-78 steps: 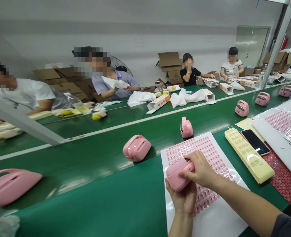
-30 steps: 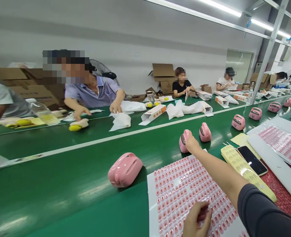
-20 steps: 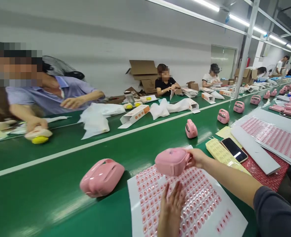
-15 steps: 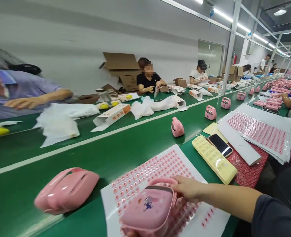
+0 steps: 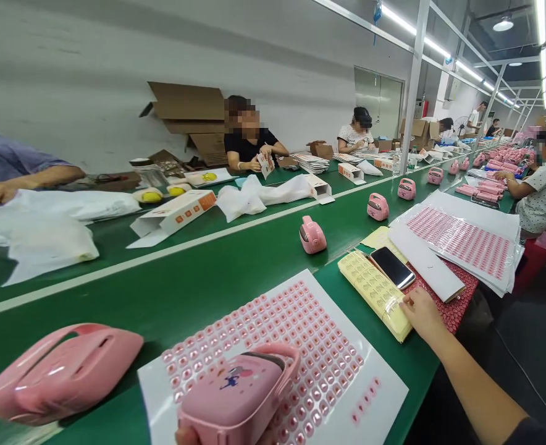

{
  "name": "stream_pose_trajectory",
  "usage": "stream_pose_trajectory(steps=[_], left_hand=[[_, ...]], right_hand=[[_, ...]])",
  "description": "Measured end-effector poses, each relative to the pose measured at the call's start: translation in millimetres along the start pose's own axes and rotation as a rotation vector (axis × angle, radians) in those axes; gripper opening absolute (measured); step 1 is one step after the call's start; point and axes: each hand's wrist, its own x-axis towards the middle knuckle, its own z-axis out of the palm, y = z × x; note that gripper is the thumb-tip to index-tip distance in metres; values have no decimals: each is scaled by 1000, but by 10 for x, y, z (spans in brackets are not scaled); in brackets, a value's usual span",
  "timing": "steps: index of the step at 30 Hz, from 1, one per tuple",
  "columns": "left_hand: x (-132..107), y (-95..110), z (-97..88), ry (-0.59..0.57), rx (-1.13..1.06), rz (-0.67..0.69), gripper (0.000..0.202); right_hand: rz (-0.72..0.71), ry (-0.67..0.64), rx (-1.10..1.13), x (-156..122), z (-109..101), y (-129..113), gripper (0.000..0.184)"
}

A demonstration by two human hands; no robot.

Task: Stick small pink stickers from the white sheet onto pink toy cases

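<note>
A pink handled case [image 5: 238, 395] with a small cartoon print is low in the view, held from below by my left hand [image 5: 183, 436], of which only fingertips show. It hangs over a white sheet of small pink stickers [image 5: 301, 327] on the green table. My right hand [image 5: 421, 312] is out to the right, fingers loosely extended. Its fingertips touch the near end of a yellow sticker stack [image 5: 375, 293], and it holds nothing. A black phone [image 5: 392, 267] lies just beyond that stack.
Another pink case [image 5: 60, 371] lies at the left on the green belt [image 5: 217, 272], with more [image 5: 312, 235] farther along. Red bubble wrap [image 5: 453, 306] and stacked sticker sheets [image 5: 462, 238] lie to the right. A seated person [image 5: 544, 191] is at the far right; others work across the belt.
My right hand took a pink case off the belt, brought it to my left hand, then let go and moved right to the yellow stack. The view swung right.
</note>
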Motion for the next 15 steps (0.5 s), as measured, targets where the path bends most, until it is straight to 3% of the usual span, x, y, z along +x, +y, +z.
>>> stream_pose_trajectory(steps=[6, 15], left_hand=[[87, -27, -145, -21, -38, -4, 49], [-10, 28, -39, 36, 23, -7, 55]], right_hand=[[101, -13, 153, -2, 55, -37, 15], [191, -78, 243, 3, 44, -108, 13]])
